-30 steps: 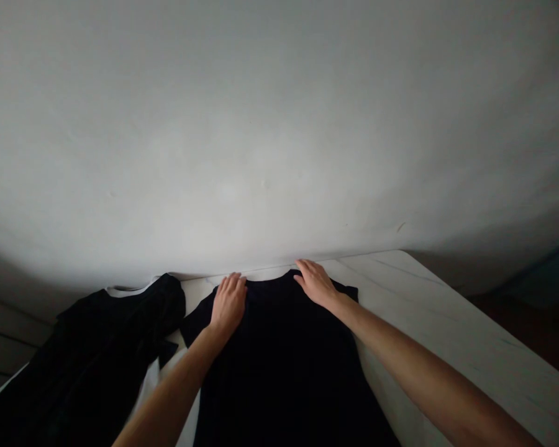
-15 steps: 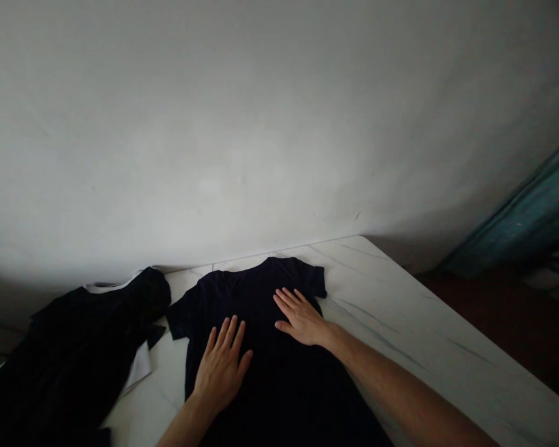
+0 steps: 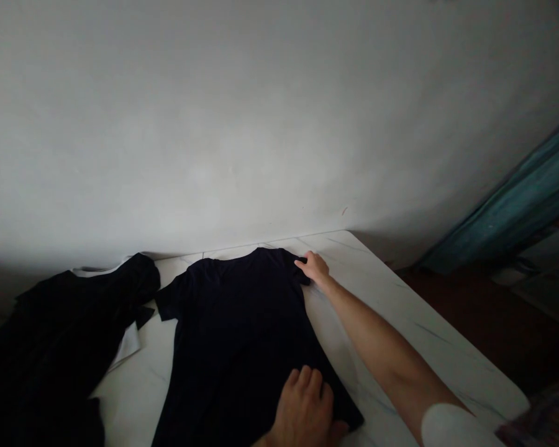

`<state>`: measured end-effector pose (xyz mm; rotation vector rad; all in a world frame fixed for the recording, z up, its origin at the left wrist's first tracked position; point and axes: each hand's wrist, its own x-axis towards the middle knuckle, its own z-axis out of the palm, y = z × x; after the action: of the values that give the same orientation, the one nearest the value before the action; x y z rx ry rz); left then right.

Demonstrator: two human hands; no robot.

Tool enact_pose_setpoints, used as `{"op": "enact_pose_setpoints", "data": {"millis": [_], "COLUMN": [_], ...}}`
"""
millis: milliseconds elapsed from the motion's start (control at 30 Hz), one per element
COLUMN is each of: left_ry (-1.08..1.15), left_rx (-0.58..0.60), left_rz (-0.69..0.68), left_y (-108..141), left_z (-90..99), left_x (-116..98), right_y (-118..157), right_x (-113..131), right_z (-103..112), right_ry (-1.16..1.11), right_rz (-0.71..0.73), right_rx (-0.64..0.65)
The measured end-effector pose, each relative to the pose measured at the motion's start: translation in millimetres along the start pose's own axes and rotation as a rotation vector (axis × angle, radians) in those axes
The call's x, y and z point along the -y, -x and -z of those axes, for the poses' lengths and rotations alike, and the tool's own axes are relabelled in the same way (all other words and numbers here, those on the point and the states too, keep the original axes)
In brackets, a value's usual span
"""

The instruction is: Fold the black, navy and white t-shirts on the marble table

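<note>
A dark navy T-shirt (image 3: 233, 323) lies spread out on a white marbled table (image 3: 382, 298), its neckline toward the wall. At the shirt's right sleeve, my right hand (image 3: 315, 267) pinches the sleeve's edge between thumb and fingers. My left hand (image 3: 305, 403) is low over the shirt's lower right part, near the hem corner. Its fingers are curled down onto the dark cloth, and whether they grip a fold cannot be made out.
A heap of black clothing (image 3: 69, 335) with some white cloth (image 3: 129, 343) lies on the table's left side. A pale wall (image 3: 233, 124) rises behind the table. Teal cloth (image 3: 507, 205) hangs at the right, beyond the table's edge.
My right hand has gone from lying flat on the shirt's chest to holding the right sleeve. My left hand has moved right and down, its fingers now curled. The view has shifted slightly.
</note>
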<state>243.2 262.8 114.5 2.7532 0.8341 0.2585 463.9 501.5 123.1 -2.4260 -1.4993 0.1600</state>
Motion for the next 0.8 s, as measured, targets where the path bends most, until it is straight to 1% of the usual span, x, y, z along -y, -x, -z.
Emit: {"op": "enact_pose_setpoints", "data": {"millis": [67, 133, 233, 333, 467, 533, 633, 667, 733, 800], "left_ry": [-0.015, -0.043, -0.083, -0.068, -0.035, -0.037, -0.058, -0.065, -0.078, -0.087], "left_rx": [0.032, -0.009, -0.166, -0.322, -0.445, -0.493, -0.512, -0.495, -0.453, -0.412], "left_rz": [-0.015, -0.041, -0.108, -0.122, -0.081, -0.073, -0.078, -0.083, -0.078, -0.058], "left_y": [-4.1, -4.6, -1.6, 3.1, 7.6, 8.2, 8.4, 8.7, 9.6, 10.4], "left_z": [-18.5, -31.1, -40.0, -44.3, -53.9, -59.5, -65.1, -65.7, -65.1, -61.0], "left_x": [-11.9, -13.9, -12.6, -17.1, -28.7, -32.1, -31.5, -30.1, -26.7, -24.2], "right_y": [-4.9, -10.1, -18.7, -25.5, -28.7, -28.7, -29.0, -29.1, -28.1, -22.6], "right_x": [0.6, -0.5, -3.2, -3.7, -1.2, -0.2, 1.3, 2.0, 3.5, 3.0], "right_z": [-1.8, -2.4, -1.3, 0.2, 0.5, -0.3, -2.3, -2.9, -3.3, -0.9], "right_ry": [-0.003, -0.015, -0.049, -0.082, -0.123, -0.15, -0.19, -0.194, -0.191, -0.192], "right_rz": [-0.032, -0.034, 0.013, 0.034, 0.071, 0.099, 0.134, 0.144, 0.179, 0.221], "right_rx": [0.004, 0.022, 0.037, -0.013, -0.067, -0.12, -0.198, -0.193, -0.139, -0.092]}}
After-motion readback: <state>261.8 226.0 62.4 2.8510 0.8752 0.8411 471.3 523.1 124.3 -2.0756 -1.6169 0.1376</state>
